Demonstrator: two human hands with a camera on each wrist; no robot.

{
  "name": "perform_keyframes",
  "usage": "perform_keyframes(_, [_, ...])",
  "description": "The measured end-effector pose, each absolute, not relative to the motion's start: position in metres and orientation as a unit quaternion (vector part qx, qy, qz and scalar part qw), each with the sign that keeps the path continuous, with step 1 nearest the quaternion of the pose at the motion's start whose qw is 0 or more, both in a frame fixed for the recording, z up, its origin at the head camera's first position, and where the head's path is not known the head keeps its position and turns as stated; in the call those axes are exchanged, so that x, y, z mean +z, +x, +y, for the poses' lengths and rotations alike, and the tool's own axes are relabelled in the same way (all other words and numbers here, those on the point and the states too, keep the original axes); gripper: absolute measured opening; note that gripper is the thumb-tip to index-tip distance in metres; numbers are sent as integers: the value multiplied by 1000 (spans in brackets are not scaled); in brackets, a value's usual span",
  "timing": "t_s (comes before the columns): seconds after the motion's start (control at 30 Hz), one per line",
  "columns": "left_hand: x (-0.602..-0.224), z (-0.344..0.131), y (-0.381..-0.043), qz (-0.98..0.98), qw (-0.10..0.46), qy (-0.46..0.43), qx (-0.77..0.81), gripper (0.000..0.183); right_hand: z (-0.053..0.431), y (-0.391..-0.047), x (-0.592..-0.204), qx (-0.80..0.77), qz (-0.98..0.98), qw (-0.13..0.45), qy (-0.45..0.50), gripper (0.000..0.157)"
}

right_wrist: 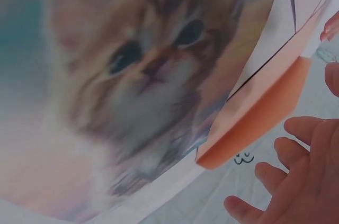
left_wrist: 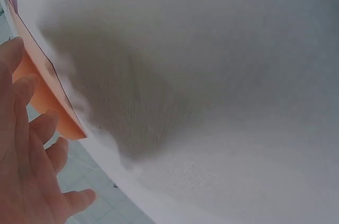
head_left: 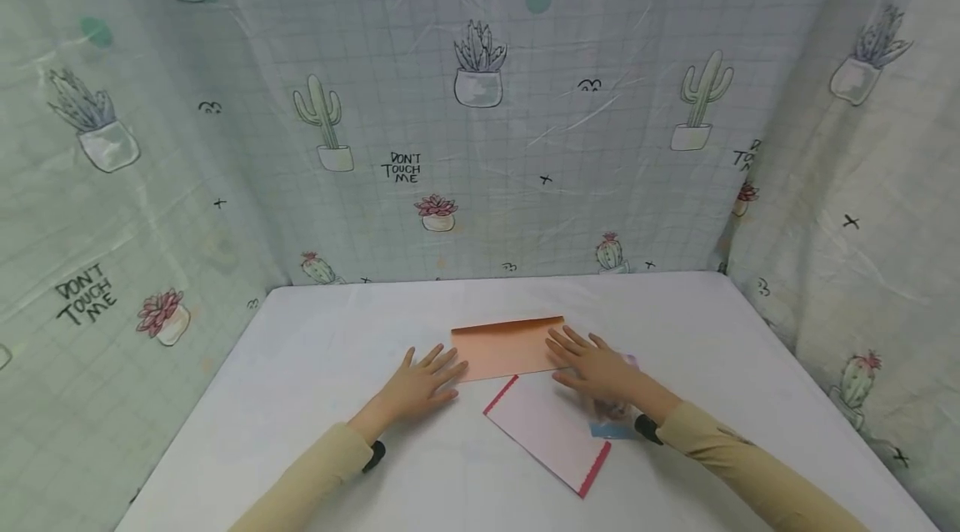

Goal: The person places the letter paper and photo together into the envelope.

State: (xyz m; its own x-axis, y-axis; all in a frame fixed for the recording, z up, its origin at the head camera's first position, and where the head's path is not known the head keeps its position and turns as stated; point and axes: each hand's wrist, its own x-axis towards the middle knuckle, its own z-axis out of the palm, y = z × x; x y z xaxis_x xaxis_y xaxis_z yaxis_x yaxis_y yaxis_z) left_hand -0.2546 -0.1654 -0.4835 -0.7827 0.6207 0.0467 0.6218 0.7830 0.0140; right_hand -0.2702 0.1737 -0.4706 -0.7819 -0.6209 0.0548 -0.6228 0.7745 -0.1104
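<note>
Orange folded paper [head_left: 502, 353] lying on a white desk [head_left: 352, 332], with a darker strip folded along its far edge. The left hand [head_left: 422, 384] is at its near left corner and the right hand [head_left: 596, 367] overlaps its right end; both are spread, fingers extended, grasping nothing. Whether they press cannot be told. A pale card [head_left: 551, 436] with red borders lies at a slant on the near side; a kitten picture [right_wrist: 153, 70] lies beneath the right wrist. The step in hand appears to be placing or squaring the paper; the next move probably calls for light, even fingertip contact, sparing the fold.
</note>
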Motion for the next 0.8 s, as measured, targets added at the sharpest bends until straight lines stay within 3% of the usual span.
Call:
perform_keyframes(0.53, [-480,-161,-258,-951,-37,-308,1,48,149,-293,-471,14,-939,17,343,57])
perform_keyframes(0.8, [-484,-160,-263,-950,-31,-310,24,49,145,-305,-469,11,-934,39,354,57])
